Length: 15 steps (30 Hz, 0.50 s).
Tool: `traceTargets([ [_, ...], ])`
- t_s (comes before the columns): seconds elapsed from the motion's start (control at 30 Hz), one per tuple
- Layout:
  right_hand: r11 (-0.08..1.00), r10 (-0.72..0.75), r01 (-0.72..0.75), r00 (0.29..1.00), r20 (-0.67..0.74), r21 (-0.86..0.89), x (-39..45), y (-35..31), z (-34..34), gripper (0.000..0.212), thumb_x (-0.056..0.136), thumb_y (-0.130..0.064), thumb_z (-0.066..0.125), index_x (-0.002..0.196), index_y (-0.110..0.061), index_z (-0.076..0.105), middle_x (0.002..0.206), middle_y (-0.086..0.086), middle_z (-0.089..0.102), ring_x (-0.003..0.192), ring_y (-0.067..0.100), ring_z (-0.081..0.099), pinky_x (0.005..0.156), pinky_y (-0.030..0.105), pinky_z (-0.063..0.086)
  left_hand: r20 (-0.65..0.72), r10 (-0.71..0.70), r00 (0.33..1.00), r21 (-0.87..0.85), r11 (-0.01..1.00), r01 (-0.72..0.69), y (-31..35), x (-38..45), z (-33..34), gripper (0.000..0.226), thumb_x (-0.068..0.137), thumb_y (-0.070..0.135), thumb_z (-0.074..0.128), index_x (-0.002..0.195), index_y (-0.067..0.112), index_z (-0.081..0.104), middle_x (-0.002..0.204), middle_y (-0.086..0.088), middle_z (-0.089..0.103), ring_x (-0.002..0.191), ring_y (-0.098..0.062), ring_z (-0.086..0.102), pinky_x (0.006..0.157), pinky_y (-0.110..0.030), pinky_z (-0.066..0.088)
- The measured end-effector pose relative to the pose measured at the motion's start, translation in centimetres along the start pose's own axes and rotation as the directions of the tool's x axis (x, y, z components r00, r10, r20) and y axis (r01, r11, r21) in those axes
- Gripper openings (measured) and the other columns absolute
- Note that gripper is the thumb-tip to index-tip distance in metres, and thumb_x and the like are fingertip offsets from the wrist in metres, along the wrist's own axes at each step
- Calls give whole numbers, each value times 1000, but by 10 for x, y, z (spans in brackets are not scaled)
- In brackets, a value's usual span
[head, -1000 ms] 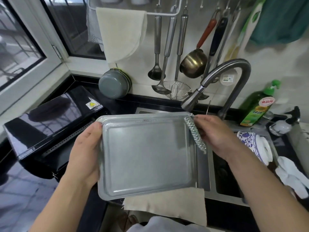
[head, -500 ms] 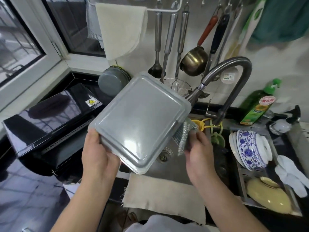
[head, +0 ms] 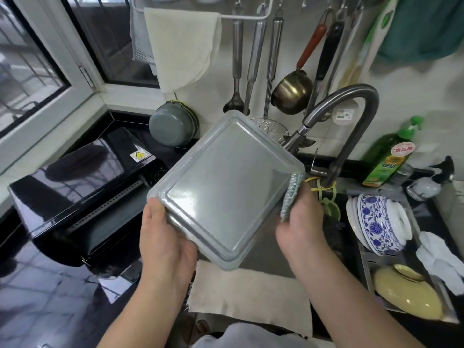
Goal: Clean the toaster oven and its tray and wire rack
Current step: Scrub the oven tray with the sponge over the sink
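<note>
The grey metal tray (head: 226,187) is held tilted above the sink with its underside facing me. My left hand (head: 164,237) grips the tray's lower left edge. My right hand (head: 300,222) holds a pale green scrubbing cloth (head: 290,194) against the tray's right edge. The black toaster oven (head: 75,182) stands on the counter at the left, its door side facing me. No wire rack shows in this view.
The curved faucet (head: 351,116) arches just right of the tray. A dish rack with a blue-and-white bowl (head: 379,222) and a yellow dish (head: 406,297) sits at the right. Green dish soap (head: 386,159) stands behind. A beige cloth (head: 248,295) drapes the sink's front edge. Utensils hang above.
The tray was flipped from inside-up to underside-up and turned diagonally over the sink. My right hand moved with the scrubbing cloth from the top right corner down along the right edge.
</note>
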State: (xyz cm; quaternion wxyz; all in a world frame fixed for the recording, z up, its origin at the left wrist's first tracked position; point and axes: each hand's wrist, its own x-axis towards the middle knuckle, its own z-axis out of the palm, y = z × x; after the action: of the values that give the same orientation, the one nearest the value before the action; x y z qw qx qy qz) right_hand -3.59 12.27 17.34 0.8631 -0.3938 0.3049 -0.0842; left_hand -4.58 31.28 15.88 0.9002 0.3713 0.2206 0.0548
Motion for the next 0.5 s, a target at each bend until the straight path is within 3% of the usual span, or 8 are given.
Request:
traceTargets([
  [0.07,988,3,3,999,38,-157,-24,32,5,26,100,-27,52,93,-10,71,85,7,72,81,23,70,72,33,58,-64,-16,998,-86,996,10,-3,1,8,25,111,29,47,120,18,68,117,-5,78,103,-22,77,81,-43,64],
  [0.13,967,85,-60,992,93,-247,-45,61,6,28,99,-27,50,89,-7,66,86,13,66,85,30,62,83,46,51,-125,-1,992,-142,990,-17,-3,8,16,19,111,26,50,118,19,66,114,-5,79,99,-21,78,83,-44,63],
  [0.23,936,202,-149,970,139,-320,-53,75,5,31,105,-23,46,106,-5,71,106,15,74,105,34,68,103,54,48,-155,12,988,-141,989,-34,0,18,18,24,113,32,43,118,22,64,107,-2,80,97,-19,78,82,-46,63],
  [0.5,897,99,-82,995,17,-435,-56,103,0,25,104,-39,50,99,-20,67,100,9,73,102,28,69,100,53,50,-159,65,985,-70,995,-77,-12,11,15,27,114,33,40,123,22,63,108,2,80,105,-19,76,93,-46,61],
])
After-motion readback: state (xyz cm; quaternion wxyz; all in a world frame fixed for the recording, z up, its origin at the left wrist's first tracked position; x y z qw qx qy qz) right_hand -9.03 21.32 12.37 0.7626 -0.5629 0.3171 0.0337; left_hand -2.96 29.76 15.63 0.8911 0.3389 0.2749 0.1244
